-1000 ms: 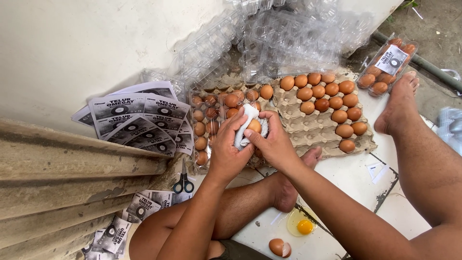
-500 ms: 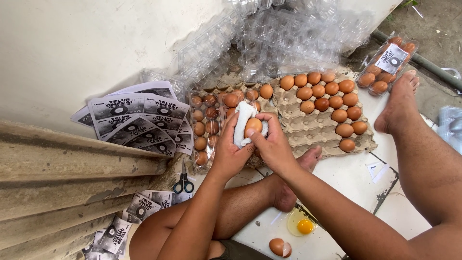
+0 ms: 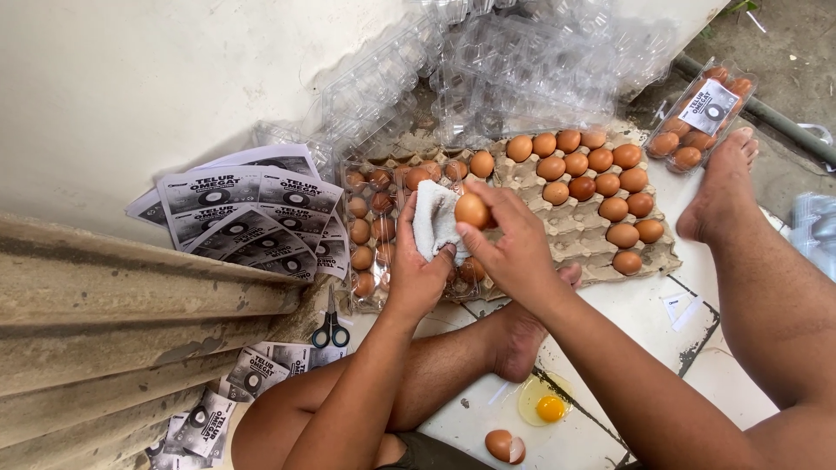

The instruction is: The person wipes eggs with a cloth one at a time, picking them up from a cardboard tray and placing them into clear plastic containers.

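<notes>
A brown egg [image 3: 471, 210] sits at the centre of the view, pinched in the fingertips of the right hand [image 3: 514, 248], above a clear plastic carton [image 3: 366, 228] partly filled with brown eggs. The left hand [image 3: 420, 277] grips a white cloth [image 3: 433, 221] and presses it against the left side of the egg, fingers closed around the cloth.

Just behind the hands lies a grey cardboard egg tray [image 3: 570, 228] with brown eggs along its far and right side. Beyond it, empty clear plastic cartons [image 3: 488, 78] are piled against a pale wall. A closed, labelled carton of eggs [image 3: 704, 115] lies at the upper right, near the person's bare right foot [image 3: 718, 191].

To the left, printed paper labels [image 3: 248, 213] are fanned out, and small black-handled scissors [image 3: 330, 326] lie below them. On the white tiled floor [image 3: 644, 322] in front of the person's legs lies a broken egg: a yellow yolk [image 3: 549, 407] and a cracked shell [image 3: 504, 446].
</notes>
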